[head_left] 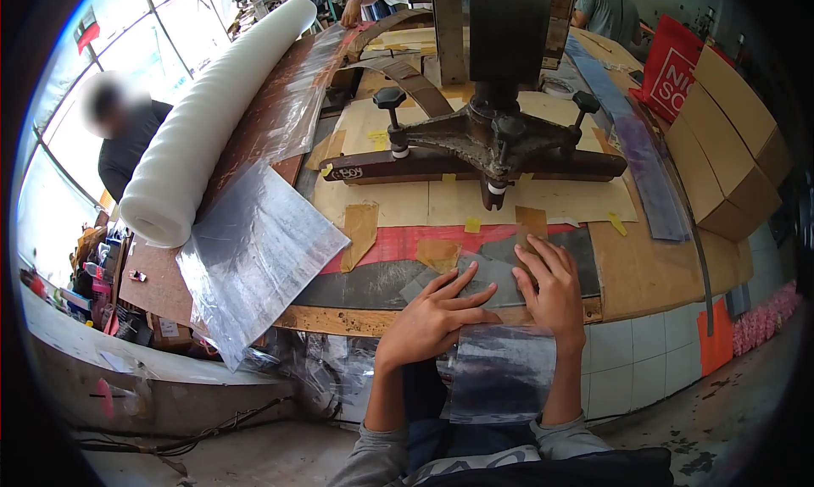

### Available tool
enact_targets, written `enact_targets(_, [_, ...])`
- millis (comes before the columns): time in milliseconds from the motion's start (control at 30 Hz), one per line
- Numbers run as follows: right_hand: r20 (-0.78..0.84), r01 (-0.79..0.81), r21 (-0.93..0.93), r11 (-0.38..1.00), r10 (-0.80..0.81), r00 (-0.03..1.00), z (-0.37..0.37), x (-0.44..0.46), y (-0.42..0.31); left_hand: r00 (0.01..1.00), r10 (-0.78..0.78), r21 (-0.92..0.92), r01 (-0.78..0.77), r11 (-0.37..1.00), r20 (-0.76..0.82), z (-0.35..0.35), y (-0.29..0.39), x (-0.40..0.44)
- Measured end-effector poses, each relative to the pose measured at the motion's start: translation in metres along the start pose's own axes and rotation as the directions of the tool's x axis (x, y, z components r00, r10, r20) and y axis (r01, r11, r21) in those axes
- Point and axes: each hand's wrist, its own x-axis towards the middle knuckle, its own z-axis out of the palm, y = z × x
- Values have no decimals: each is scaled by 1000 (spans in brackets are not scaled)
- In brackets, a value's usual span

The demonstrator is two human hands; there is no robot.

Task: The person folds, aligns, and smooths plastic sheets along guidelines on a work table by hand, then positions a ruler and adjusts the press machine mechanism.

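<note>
A clear plastic sheet (502, 372) hangs over the front edge of the table between my forearms. Its upper part appears to lie under my hands on the dark grey board (373, 285). My left hand (431, 319) rests at the table's front edge with its fingers spread. My right hand (551, 285) lies to the right, fingers stretched forward and thumb apart. Its fingertips are close to a strip of brown tape (532, 222). Another piece of brown tape (438, 253) is just beyond my left fingertips. Both hands look open, gripping nothing that shows.
A heavy press head (496, 139) with a long metal bar stands over a pale board ahead. Left are a large white foam roll (225, 114) and a loose clear sheet (259, 250). Cardboard (721, 144) stands right. Other people are at the far left and back.
</note>
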Motion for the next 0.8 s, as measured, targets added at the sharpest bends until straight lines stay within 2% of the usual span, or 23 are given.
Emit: enact_targets(800, [-26, 34, -18, 999, -34, 999, 0, 0, 1, 1000, 6, 7, -6, 1000, -6, 0, 2, 1])
